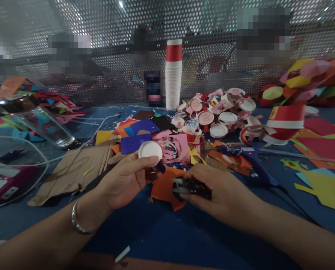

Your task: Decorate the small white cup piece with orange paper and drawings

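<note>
Between the thumb and fingers of my left hand (126,176) is a round white paper-cup base (150,153) with a red rim. A small dark purple scrap (162,167) shows beside its lower edge. My right hand (216,183) is wrapped around dark-handled scissors (194,187), blurred, their short grey blades pointing left toward the other hand. The blades stand apart from the cup base. Under both hands lies a torn orange paper sheet (167,187). Pink cut-out paper (181,144) and blue paper (135,143) lie just beyond.
Cut cup bases (218,130) pile up behind my right hand, near a tall stack of paper cups (173,82). A blue glue gun (261,165) with a cord lies at right. Cardboard (71,168), a glass bottle (49,127) and a purple power strip (12,183) are at left.
</note>
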The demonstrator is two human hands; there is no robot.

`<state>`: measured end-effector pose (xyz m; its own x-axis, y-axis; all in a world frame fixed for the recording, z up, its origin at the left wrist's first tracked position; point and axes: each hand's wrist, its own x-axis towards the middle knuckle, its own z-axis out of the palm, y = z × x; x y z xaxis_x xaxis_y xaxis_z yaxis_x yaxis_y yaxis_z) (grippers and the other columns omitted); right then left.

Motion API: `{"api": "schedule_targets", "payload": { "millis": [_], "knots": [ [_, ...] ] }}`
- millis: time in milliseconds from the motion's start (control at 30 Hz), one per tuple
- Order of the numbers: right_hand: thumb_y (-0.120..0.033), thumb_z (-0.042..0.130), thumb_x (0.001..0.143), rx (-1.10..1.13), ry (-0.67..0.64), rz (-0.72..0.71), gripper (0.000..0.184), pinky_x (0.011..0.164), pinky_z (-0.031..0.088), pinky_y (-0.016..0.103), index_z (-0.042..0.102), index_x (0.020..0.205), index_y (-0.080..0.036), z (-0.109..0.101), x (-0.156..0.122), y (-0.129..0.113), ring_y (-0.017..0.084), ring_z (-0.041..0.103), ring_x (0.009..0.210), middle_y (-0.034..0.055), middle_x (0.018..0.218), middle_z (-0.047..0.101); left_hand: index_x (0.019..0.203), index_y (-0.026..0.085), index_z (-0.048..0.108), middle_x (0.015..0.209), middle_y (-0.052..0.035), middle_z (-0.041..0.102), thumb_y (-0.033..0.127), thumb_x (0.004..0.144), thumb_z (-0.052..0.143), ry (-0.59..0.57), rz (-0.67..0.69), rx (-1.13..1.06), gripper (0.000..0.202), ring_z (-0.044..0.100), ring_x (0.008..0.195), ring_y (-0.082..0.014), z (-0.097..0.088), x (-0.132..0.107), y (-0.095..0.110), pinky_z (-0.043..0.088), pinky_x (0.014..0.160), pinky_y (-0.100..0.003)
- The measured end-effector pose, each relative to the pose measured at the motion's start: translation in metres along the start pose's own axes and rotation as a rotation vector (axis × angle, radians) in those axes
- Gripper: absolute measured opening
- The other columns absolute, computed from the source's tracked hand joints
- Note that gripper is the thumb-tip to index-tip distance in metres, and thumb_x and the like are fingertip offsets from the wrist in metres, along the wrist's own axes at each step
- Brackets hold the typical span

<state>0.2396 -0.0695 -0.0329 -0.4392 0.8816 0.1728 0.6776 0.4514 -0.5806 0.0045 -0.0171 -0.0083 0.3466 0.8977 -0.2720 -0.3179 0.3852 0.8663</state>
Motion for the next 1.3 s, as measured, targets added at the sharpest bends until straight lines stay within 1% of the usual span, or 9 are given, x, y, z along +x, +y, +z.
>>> {"api": "schedule_targets", "payload": {
  "millis": [133, 200, 300, 500, 700, 900, 1033, 1167, 1300],
  "knots": [
    [-0.042, 0.063, 0.099, 0.255, 0.123, 0.105, 0.024, 0.060, 0.039, 0.029, 0.064, 0.088, -0.020, -0.003, 0.005, -0.002, 0.015, 0.053, 0.066, -0.0007, 0.076, 0.060, 0.093, 0.012, 0.079, 0.086, -0.0039, 0.074, 0.019, 0.066, 0.095, 0.003, -0.022, 0.032, 0.032, 0.068, 0.078, -0.0144, 0.003, -0.003, -0.005, 0.058, 0.069, -0.023],
    [-0.046, 0.061, 0.099, 0.356, 0.143, 0.130, 0.028, 0.058, 0.039, 0.029, 0.064, 0.088, -0.021, -0.002, 0.007, -0.004, 0.014, 0.051, 0.065, -0.0014, 0.076, 0.059, 0.095, 0.013, 0.079, 0.087, -0.0028, 0.075, 0.019, 0.067, 0.095, -0.019, -0.026, 0.049, 0.033, 0.068, 0.080, -0.0124, 0.005, -0.005, -0.008, 0.056, 0.071, -0.020],
    [-0.048, 0.065, 0.097, 0.473, 0.152, 0.145, 0.028, 0.058, 0.041, 0.028, 0.063, 0.091, -0.021, 0.000, 0.009, -0.006, 0.013, 0.052, 0.066, -0.0017, 0.079, 0.060, 0.088, 0.016, 0.078, 0.080, 0.0008, 0.074, 0.018, 0.068, 0.096, -0.063, -0.004, 0.060, 0.027, 0.066, 0.075, -0.0084, 0.008, -0.007, -0.012, 0.053, 0.071, -0.016],
    [-0.048, 0.068, 0.096, 0.444, 0.188, 0.099, 0.026, 0.062, 0.041, 0.028, 0.066, 0.096, -0.022, 0.000, 0.008, -0.009, 0.014, 0.054, 0.071, -0.0021, 0.081, 0.061, 0.087, 0.017, 0.075, 0.083, 0.0006, 0.076, 0.021, 0.068, 0.096, -0.065, 0.006, 0.138, 0.028, 0.068, 0.077, -0.0094, 0.014, -0.013, -0.011, 0.055, 0.073, -0.017],
    [-0.051, 0.062, 0.100, 0.486, 0.183, 0.085, 0.029, 0.064, 0.041, 0.030, 0.064, 0.095, -0.023, 0.000, 0.006, -0.007, 0.015, 0.057, 0.075, 0.0004, 0.088, 0.065, 0.089, 0.019, 0.071, 0.080, 0.0030, 0.073, 0.024, 0.070, 0.095, -0.075, -0.039, 0.162, 0.031, 0.066, 0.069, -0.0096, 0.015, -0.016, -0.010, 0.054, 0.058, -0.016],
    [-0.056, 0.059, 0.100, 0.487, 0.165, 0.103, 0.035, 0.060, 0.040, 0.030, 0.065, 0.097, -0.022, 0.000, 0.005, -0.007, 0.015, 0.056, 0.071, -0.0005, 0.082, 0.062, 0.095, 0.020, 0.077, 0.089, 0.0020, 0.078, 0.022, 0.078, 0.091, -0.162, 0.093, 0.231, 0.022, 0.070, 0.082, -0.0075, 0.008, -0.014, -0.015, 0.056, 0.078, -0.014],
    [-0.056, 0.060, 0.099, 0.497, 0.124, 0.119, 0.036, 0.057, 0.038, 0.029, 0.065, 0.095, -0.021, -0.003, 0.005, -0.008, 0.013, 0.053, 0.067, -0.0008, 0.079, 0.061, 0.094, 0.022, 0.078, 0.090, 0.0028, 0.079, 0.019, 0.083, 0.087, -0.223, 0.097, 0.225, 0.014, 0.073, 0.084, -0.0078, 0.008, -0.014, -0.016, 0.057, 0.081, -0.015],
    [-0.056, 0.062, 0.097, 0.497, 0.124, 0.120, 0.036, 0.055, 0.037, 0.028, 0.065, 0.091, -0.021, -0.006, 0.004, -0.009, 0.013, 0.050, 0.062, -0.0015, 0.075, 0.058, 0.092, 0.022, 0.078, 0.090, 0.0026, 0.079, 0.018, 0.082, 0.087, -0.224, 0.100, 0.226, 0.014, 0.074, 0.085, -0.0097, 0.010, -0.015, -0.016, 0.059, 0.083, -0.018],
    [-0.053, 0.063, 0.097, 0.523, 0.132, 0.094, 0.033, 0.058, 0.040, 0.027, 0.066, 0.091, -0.021, -0.007, 0.003, -0.010, 0.013, 0.053, 0.067, -0.0008, 0.078, 0.060, 0.092, 0.021, 0.079, 0.090, 0.0018, 0.079, 0.017, 0.082, 0.087, -0.239, 0.102, 0.229, 0.014, 0.074, 0.086, -0.0102, 0.011, -0.015, -0.017, 0.059, 0.083, -0.019]
  ]
}}
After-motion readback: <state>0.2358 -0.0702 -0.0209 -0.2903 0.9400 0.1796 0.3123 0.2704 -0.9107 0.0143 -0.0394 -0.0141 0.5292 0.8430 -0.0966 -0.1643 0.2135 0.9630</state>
